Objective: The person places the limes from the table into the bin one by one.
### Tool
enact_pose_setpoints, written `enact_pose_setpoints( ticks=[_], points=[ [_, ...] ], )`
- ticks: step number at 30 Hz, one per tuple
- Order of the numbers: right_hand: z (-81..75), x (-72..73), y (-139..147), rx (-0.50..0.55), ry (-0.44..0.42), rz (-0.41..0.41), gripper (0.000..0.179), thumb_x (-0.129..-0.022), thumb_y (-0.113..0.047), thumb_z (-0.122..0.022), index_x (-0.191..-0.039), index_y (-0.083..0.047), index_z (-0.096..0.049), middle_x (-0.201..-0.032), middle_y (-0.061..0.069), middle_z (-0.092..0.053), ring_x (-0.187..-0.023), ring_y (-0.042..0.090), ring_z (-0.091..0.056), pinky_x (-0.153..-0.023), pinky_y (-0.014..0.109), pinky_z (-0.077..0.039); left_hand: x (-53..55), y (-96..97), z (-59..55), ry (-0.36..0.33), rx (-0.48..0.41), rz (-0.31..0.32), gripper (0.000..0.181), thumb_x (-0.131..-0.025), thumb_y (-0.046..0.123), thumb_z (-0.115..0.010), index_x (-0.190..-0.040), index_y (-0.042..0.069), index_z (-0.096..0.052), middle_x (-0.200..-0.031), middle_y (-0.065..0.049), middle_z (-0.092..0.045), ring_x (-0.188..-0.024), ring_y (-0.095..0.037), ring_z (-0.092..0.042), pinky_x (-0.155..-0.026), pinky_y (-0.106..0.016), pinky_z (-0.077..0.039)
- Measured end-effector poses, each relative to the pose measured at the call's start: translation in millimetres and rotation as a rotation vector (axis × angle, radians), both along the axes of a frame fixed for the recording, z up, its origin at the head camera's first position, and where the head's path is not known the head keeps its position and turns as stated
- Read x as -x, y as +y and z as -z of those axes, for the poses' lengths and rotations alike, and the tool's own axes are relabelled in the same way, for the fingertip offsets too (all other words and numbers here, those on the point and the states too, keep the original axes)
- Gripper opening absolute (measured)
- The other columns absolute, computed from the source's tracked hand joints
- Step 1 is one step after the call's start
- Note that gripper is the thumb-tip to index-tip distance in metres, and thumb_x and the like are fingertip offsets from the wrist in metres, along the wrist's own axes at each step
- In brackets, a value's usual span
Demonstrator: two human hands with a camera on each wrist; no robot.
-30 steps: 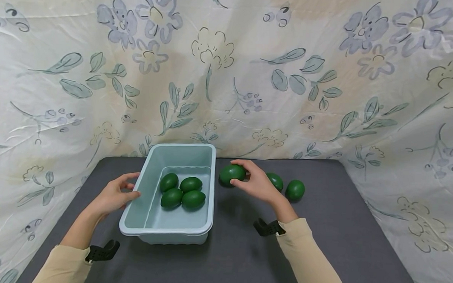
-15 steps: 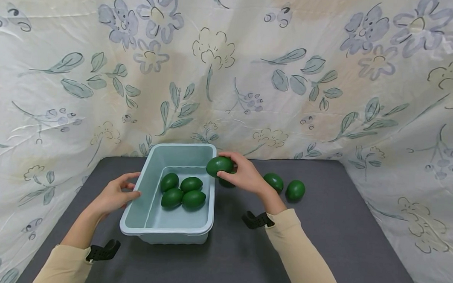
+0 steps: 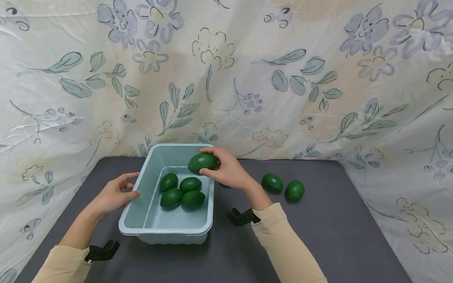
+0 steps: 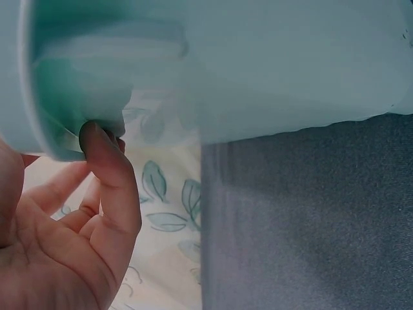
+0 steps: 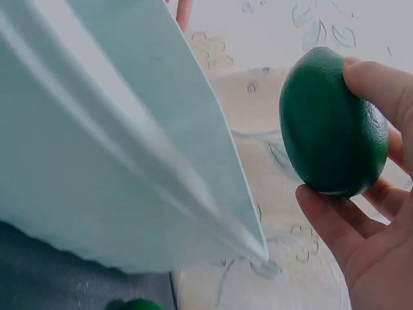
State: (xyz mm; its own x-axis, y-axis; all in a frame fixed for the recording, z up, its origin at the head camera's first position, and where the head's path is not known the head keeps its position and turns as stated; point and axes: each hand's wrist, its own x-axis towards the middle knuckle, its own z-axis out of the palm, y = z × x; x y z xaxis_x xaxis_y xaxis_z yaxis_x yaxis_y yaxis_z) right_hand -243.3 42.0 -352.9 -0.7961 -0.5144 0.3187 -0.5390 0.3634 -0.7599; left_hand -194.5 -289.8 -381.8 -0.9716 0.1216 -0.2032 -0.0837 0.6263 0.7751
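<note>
In the head view my right hand (image 3: pixel 229 169) pinches a dark green avocado (image 3: pixel 202 163) between thumb and fingers, above the right rim of a pale blue-green plastic tub (image 3: pixel 168 231). The right wrist view shows this avocado (image 5: pixel 332 123) clear of the tub wall (image 5: pixel 97 194). Several more avocados (image 3: pixel 171 198) lie grouped on the tub's floor. At the tub's left side my left hand (image 3: pixel 112 195) grips the rim, its thumb on one side and fingers on the other. The left wrist view shows a finger curled under the rim (image 4: pixel 29 77).
Two avocados, one (image 3: pixel 272 183) beside another (image 3: pixel 295 191), lie on the dark grey tabletop (image 3: pixel 321 249) right of the tub. Another sits mostly hidden behind my right hand. A floral cloth (image 3: pixel 230 73) hangs behind the table and along its sides.
My right hand has lifted the avocado off the tabletop and carried it left over the tub's right rim. An avocado behind it came into view, then was mostly covered. The left hand stays put.
</note>
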Motion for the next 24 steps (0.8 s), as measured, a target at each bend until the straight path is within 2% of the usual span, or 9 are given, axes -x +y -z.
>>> enact_pose_setpoints(
  ticks=[8,14,19,24],
  points=[
    [-4.6,-3.4,-21,-0.009,-0.002,-0.061,0.052,-0.083,-0.022,-0.068,-0.130,-0.014,-0.048,-0.126,0.002,-0.049,-0.098,0.011,-0.052,-0.081,0.032,-0.048,0.8,-0.5,1.1,-0.001,-0.012,0.002,0.068,-0.087,0.014,-0.060,-0.144,0.005,-0.024,-0.109,-0.021,-0.051,-0.080,-0.022,-0.055,-0.060,-0.034,-0.049],
    [-6.4,-7.3,-32,-0.026,-0.014,-0.092,0.053,-0.084,-0.022,-0.067,-0.131,-0.013,-0.047,-0.130,0.003,-0.046,-0.100,0.011,-0.052,-0.083,0.029,-0.047,0.8,-0.6,0.3,0.002,-0.014,0.002,0.068,-0.087,0.014,-0.060,-0.144,0.006,-0.024,-0.109,-0.022,-0.051,-0.081,-0.023,-0.055,-0.061,-0.034,-0.048],
    [-7.2,-9.3,-41,-0.047,0.008,-0.112,0.053,-0.084,-0.022,-0.067,-0.131,-0.011,-0.047,-0.127,0.003,-0.048,-0.102,0.011,-0.051,-0.083,0.030,-0.046,1.2,-0.8,0.8,0.002,-0.012,-0.003,0.068,-0.087,0.014,-0.060,-0.144,0.006,-0.024,-0.110,-0.022,-0.051,-0.081,-0.022,-0.055,-0.060,-0.034,-0.048],
    [-6.5,-11.6,-50,-0.064,0.018,-0.122,0.052,-0.083,-0.024,-0.068,-0.130,-0.015,-0.048,-0.126,0.001,-0.049,-0.105,0.010,-0.050,-0.084,0.027,-0.045,2.0,-1.1,1.1,0.001,-0.012,-0.006,0.068,-0.087,0.014,-0.060,-0.144,0.007,-0.025,-0.109,-0.021,-0.051,-0.079,-0.022,-0.054,-0.059,-0.036,-0.048]
  ],
)
